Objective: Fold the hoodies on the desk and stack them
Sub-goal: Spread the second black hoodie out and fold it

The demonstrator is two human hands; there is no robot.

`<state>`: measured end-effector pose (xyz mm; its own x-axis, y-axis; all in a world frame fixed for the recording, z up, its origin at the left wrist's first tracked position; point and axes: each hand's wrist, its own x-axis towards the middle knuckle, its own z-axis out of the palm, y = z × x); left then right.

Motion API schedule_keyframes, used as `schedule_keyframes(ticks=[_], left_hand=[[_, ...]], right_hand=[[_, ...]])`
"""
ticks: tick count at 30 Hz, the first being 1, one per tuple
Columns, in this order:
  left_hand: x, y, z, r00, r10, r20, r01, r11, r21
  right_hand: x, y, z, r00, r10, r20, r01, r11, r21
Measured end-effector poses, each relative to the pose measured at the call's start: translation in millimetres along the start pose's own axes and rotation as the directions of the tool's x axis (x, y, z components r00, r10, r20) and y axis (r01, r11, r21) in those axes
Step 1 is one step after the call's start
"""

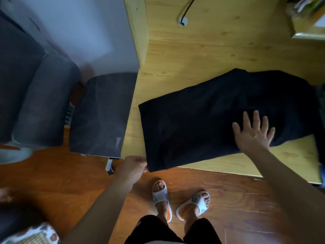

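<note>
A black hoodie point(202, 117) lies folded into a long flat shape on the wooden desk point(202, 55), its near left corner hanging past the desk's front edge. My left hand point(134, 166) pinches that hanging corner at the desk's front left. Flat on the hoodie's right part lies my right hand point(253, 132), fingers spread and pressing the cloth down. The hoodie's right end runs out toward the frame's right edge.
A grey mesh office chair point(102, 113) stands just left of the desk. A black cable point(186, 9) runs through a hole at the desk's back. A shelf with items point(309, 18) sits at the back right. My slippered feet point(181, 199) stand on the wooden floor.
</note>
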<state>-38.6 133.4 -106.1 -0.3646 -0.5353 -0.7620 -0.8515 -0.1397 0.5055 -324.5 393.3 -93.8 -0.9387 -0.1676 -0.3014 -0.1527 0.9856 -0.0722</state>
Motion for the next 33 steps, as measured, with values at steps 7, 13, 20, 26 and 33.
schedule_keyframes(ticks=[7,13,20,26,33], left_hand=[[5.5,73.4,47.4,0.471,0.88,-0.064,-0.605,0.375,0.703],[81.7,107.9,78.8,0.695,0.716,-0.067,-0.335,0.405,0.851],[102.3,119.9,60.3,0.656,0.754,-0.019,-0.365,0.339,0.867],[128.9,136.7,4.5,0.668,0.74,-0.076,-0.228,0.301,0.926],[20.9,96.2,69.9,0.591,0.806,-0.029,-0.438,0.351,0.828]], right_hand=[[-2.3,-26.2,-2.9,0.984,-0.138,-0.114,0.125,0.985,-0.117],[58.0,-88.3,4.0,0.893,-0.442,-0.084,0.407,0.873,-0.269],[85.0,-76.1,-3.4,0.938,-0.338,0.081,0.347,0.922,-0.17],[2.8,-23.7,3.2,0.976,-0.213,-0.041,0.206,0.97,-0.128],[-30.6,-14.2,8.3,0.983,-0.186,0.007,0.186,0.98,-0.077]])
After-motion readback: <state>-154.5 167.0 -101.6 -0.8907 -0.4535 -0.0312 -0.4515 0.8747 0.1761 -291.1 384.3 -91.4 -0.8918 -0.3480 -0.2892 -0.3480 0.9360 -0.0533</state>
